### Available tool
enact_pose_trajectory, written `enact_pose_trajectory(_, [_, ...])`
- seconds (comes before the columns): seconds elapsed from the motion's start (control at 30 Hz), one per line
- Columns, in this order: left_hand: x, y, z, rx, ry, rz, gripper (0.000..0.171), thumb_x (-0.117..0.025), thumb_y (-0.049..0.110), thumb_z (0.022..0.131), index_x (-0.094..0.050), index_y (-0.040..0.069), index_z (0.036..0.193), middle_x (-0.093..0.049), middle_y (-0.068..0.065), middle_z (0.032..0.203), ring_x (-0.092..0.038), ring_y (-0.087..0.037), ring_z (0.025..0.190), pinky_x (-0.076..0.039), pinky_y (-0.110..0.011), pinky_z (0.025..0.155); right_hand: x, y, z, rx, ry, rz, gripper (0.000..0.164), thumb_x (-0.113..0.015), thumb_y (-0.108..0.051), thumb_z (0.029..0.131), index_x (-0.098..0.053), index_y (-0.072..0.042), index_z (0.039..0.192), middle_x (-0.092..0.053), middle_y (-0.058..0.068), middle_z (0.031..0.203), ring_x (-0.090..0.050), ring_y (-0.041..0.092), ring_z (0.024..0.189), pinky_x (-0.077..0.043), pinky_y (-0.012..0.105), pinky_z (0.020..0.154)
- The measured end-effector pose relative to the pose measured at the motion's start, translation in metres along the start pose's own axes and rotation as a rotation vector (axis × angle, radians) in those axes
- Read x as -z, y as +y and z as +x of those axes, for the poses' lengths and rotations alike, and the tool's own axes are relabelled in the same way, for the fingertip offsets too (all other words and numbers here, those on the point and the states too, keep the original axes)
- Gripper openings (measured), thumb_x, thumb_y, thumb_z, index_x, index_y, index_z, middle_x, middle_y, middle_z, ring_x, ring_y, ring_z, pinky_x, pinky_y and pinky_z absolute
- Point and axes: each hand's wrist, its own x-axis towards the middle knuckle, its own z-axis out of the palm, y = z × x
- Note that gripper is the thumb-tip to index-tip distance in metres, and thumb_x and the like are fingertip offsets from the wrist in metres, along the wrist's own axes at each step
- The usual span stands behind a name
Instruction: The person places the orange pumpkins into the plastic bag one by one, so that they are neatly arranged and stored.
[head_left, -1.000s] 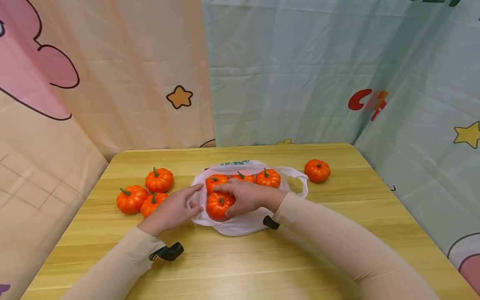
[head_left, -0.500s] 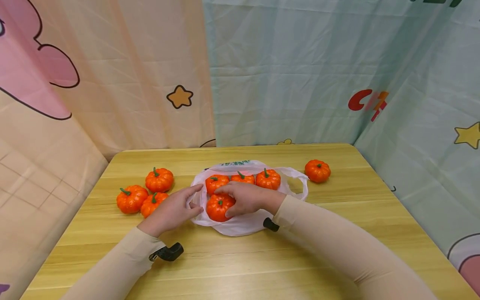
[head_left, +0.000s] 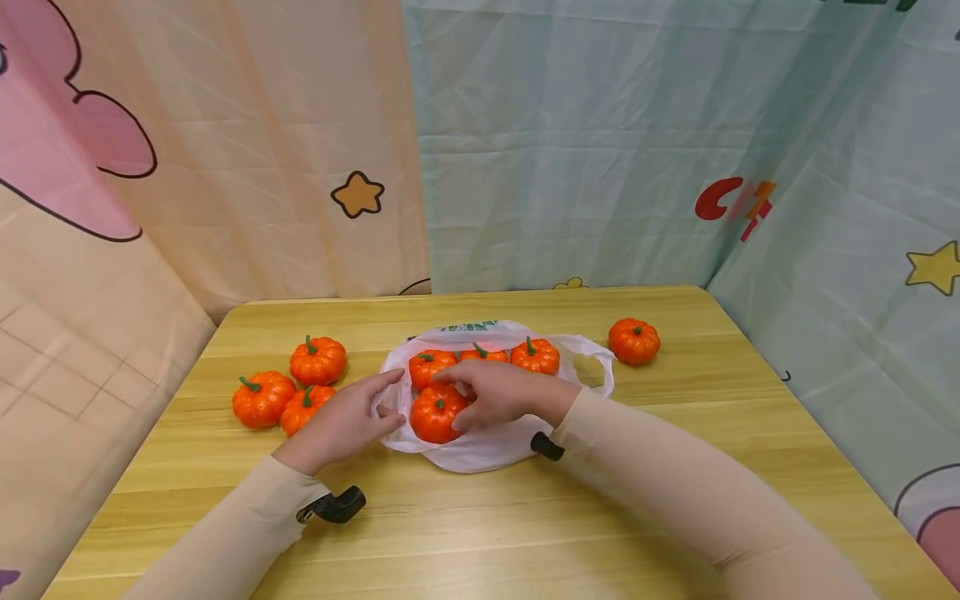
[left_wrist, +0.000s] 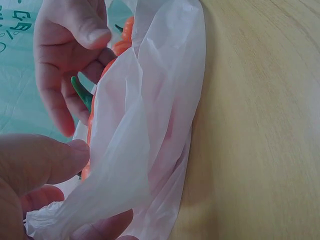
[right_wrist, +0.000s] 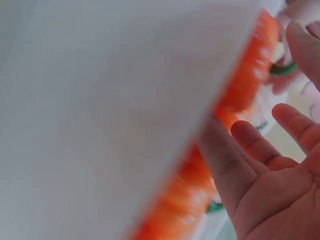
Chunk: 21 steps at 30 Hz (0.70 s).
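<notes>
A white plastic bag (head_left: 480,454) lies on the table with its mouth spread and several small orange pumpkins inside. My left hand (head_left: 348,421) is at its left edge; the left wrist view shows thumb and fingers around a gathered fold of the plastic. Over the bag is my right hand (head_left: 498,392), its fingers spread and loosely bent, with thumb and fingertips close beside the front pumpkin (head_left: 435,415). Behind it sit a back-left pumpkin (head_left: 431,367), a middle pumpkin (head_left: 480,355) partly hidden by my hand, and a right pumpkin (head_left: 536,357).
Left of the bag are three pumpkins: one at the back (head_left: 318,360), an outer one (head_left: 262,400) and a third pumpkin (head_left: 300,410) partly behind my left hand. A lone pumpkin (head_left: 634,341) stands at the right, past the bag handle (head_left: 603,367). Printed curtains surround the wooden table (head_left: 450,533).
My right hand has opened a little and drawn slightly right of the front pumpkin, which stays in the bag. The left hand keeps its place at the bag's edge.
</notes>
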Motion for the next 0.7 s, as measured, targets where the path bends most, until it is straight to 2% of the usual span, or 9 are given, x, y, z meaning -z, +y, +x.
enact_pose_trajectory(0.07, [0.0, 0.0, 0.0, -0.005, 0.005, 0.008, 0.074, -0.076, 0.023, 0.096, -0.043, 0.01, 0.161, -0.064, -0.002, 0.085, -0.052, -0.016, 0.062, -0.045, -0.026, 0.056, 0.008, 0.001, -0.005, 0.026, 0.024, 0.023, 0.069, -0.081, -0.026, 0.094, -0.052, -0.019, 0.156, -0.063, 0.007, 0.133, -0.061, 0.025, 0.115, -0.053, 0.038, 0.1])
enact_pose_trajectory(0.13, [0.0, 0.0, 0.0, -0.015, 0.01, 0.021, 0.074, -0.076, 0.023, 0.096, -0.043, 0.009, 0.16, -0.063, -0.002, 0.086, -0.053, -0.016, 0.066, -0.046, -0.027, 0.057, 0.018, 0.003, -0.011, 0.042, 0.063, 0.055, 0.069, -0.081, -0.024, 0.094, -0.052, -0.017, 0.156, -0.062, 0.009, 0.14, -0.064, 0.028, 0.118, -0.054, 0.04, 0.101])
enact_pose_trajectory(0.23, [0.001, 0.001, 0.0, -0.009, 0.009, 0.023, 0.074, -0.076, 0.023, 0.096, -0.043, 0.01, 0.161, -0.062, -0.002, 0.085, -0.053, -0.016, 0.066, -0.046, -0.027, 0.057, 0.036, 0.008, -0.021, 0.024, 0.132, 0.12, 0.067, -0.079, -0.022, 0.096, -0.051, -0.015, 0.157, -0.052, 0.009, 0.158, -0.062, 0.033, 0.132, -0.052, 0.047, 0.111])
enact_pose_trajectory(0.3, [0.001, 0.001, 0.0, -0.008, 0.003, 0.02, 0.074, -0.076, 0.024, 0.096, -0.043, 0.01, 0.161, -0.061, -0.002, 0.085, -0.052, -0.016, 0.065, -0.045, -0.027, 0.056, 0.049, 0.014, -0.029, -0.01, 0.179, 0.159, 0.066, -0.077, -0.022, 0.097, -0.05, -0.017, 0.157, -0.048, 0.009, 0.162, -0.058, 0.036, 0.138, -0.05, 0.052, 0.114])
enact_pose_trajectory(0.53, [0.001, 0.002, -0.001, -0.008, -0.005, 0.007, 0.075, -0.077, 0.025, 0.096, -0.043, 0.009, 0.161, -0.063, -0.003, 0.087, -0.051, -0.016, 0.065, -0.045, -0.026, 0.054, 0.089, 0.058, -0.057, -0.057, 0.374, 0.232, 0.066, -0.074, -0.019, 0.1, -0.045, -0.011, 0.159, -0.036, 0.016, 0.166, -0.04, 0.043, 0.149, -0.036, 0.061, 0.123])
enact_pose_trajectory(0.7, [0.002, 0.002, -0.001, -0.003, -0.005, 0.008, 0.074, -0.077, 0.025, 0.096, -0.043, 0.009, 0.161, -0.064, -0.003, 0.088, -0.052, -0.016, 0.065, -0.044, -0.027, 0.055, 0.109, 0.093, -0.076, -0.171, 0.444, 0.252, 0.066, -0.072, -0.023, 0.101, -0.044, -0.015, 0.16, -0.033, 0.017, 0.169, -0.037, 0.043, 0.153, -0.038, 0.062, 0.12])
